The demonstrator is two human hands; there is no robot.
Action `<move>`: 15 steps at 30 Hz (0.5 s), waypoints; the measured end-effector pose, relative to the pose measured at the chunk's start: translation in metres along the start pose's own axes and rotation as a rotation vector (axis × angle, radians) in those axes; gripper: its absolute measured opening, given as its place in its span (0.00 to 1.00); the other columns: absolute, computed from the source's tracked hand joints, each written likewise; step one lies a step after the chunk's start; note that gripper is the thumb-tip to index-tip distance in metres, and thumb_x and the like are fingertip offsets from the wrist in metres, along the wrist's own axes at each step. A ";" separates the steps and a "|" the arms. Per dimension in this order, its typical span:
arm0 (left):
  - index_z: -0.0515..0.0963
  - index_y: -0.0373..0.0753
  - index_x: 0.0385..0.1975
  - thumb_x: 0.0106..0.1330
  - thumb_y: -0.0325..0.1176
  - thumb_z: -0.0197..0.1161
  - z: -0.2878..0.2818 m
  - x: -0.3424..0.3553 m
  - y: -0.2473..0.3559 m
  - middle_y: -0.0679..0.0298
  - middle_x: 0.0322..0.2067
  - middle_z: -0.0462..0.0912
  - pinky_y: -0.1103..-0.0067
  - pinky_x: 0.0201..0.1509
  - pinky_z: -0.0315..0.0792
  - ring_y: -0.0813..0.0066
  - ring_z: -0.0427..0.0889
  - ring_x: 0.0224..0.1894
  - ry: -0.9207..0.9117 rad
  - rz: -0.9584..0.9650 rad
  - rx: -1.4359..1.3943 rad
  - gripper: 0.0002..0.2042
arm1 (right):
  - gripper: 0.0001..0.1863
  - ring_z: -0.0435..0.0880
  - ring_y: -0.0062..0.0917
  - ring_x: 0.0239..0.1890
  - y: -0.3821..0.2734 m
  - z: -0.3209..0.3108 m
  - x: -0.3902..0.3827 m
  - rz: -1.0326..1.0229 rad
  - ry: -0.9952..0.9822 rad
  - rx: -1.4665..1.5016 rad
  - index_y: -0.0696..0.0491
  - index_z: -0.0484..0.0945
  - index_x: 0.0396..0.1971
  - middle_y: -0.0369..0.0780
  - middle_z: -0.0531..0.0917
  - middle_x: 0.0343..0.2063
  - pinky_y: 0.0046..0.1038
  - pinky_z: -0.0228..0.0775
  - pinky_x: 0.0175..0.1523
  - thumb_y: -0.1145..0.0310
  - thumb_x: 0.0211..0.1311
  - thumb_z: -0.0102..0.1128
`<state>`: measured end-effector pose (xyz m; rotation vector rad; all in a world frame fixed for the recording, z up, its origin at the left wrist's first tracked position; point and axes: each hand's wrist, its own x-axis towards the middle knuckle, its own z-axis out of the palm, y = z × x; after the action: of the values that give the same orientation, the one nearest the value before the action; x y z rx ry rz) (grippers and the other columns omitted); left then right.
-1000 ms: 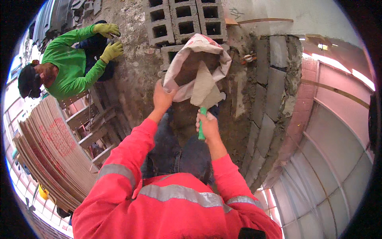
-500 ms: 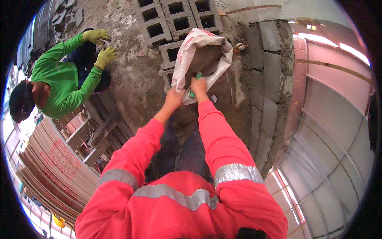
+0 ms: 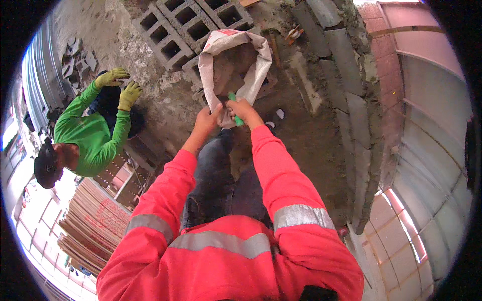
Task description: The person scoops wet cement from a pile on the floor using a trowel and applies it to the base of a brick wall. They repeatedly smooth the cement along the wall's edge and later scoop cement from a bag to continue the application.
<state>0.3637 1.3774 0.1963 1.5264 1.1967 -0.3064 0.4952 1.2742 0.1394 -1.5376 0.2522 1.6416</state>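
A white woven sack (image 3: 262,61) with red print stands with its mouth open and rolled outward, showing brownish-grey powdery material inside. My left hand (image 3: 206,121) is closed on the near rim of the sack. Right beside it, my right hand (image 3: 244,111) wraps round a green handle (image 3: 238,120) at the same near rim. The handle sticks out on both sides of my fist; whether a tool head is attached, I cannot tell. Both my arms reach forward in red sleeves with silver bands.
Hollow concrete blocks (image 3: 173,32) lie beyond the sack. A low block wall (image 3: 354,105) runs along the right. At left a co-worker in a green shirt (image 3: 83,140) crouches, wearing yellow gloves (image 3: 129,96). Stacked boards (image 3: 95,220) stand at lower left; broken pieces (image 3: 78,60) lie farther off.
The view has turned, shifting the blocks and sack left. My right hand has come back from the sack's mouth to its near rim, and more of the green handle shows.
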 end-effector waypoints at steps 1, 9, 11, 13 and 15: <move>0.78 0.29 0.32 0.61 0.56 0.56 -0.009 0.001 -0.008 0.49 0.26 0.81 0.68 0.37 0.71 0.59 0.81 0.31 0.037 0.013 -0.010 0.28 | 0.07 0.68 0.16 0.16 -0.005 0.007 -0.015 0.017 -0.064 0.119 0.55 0.70 0.23 0.33 0.71 0.16 0.22 0.61 0.19 0.68 0.56 0.54; 0.78 0.31 0.38 0.60 0.56 0.58 -0.007 0.011 0.000 0.48 0.31 0.81 0.68 0.41 0.70 0.59 0.80 0.34 0.081 0.065 0.129 0.27 | 0.04 0.64 0.13 0.16 -0.018 -0.066 -0.107 -0.005 -0.247 0.187 0.52 0.68 0.27 0.30 0.67 0.18 0.20 0.58 0.19 0.70 0.58 0.51; 0.78 0.32 0.39 0.61 0.54 0.58 0.001 -0.005 0.025 0.51 0.32 0.81 0.70 0.41 0.70 0.62 0.80 0.35 0.028 0.045 0.108 0.26 | 0.03 0.62 0.12 0.16 -0.015 -0.092 -0.131 -0.012 -0.272 0.207 0.52 0.68 0.31 0.28 0.65 0.17 0.18 0.56 0.19 0.70 0.59 0.50; 0.77 0.32 0.41 0.62 0.52 0.58 -0.006 -0.017 0.040 0.53 0.33 0.81 0.72 0.43 0.70 0.64 0.79 0.36 -0.018 0.032 0.069 0.25 | 0.04 0.63 0.13 0.15 -0.019 -0.115 -0.156 -0.014 -0.251 0.183 0.53 0.69 0.32 0.29 0.66 0.17 0.19 0.58 0.20 0.70 0.59 0.50; 0.76 0.31 0.42 0.63 0.50 0.58 -0.009 -0.017 0.036 0.54 0.34 0.81 0.73 0.44 0.69 0.66 0.79 0.37 -0.018 0.091 0.085 0.24 | 0.06 0.64 0.13 0.16 -0.017 -0.140 -0.174 -0.012 -0.250 0.197 0.53 0.70 0.35 0.29 0.67 0.17 0.19 0.58 0.20 0.70 0.59 0.50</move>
<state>0.3811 1.3811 0.2325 1.6430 1.1088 -0.3130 0.5875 1.1174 0.2706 -1.1734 0.2602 1.7248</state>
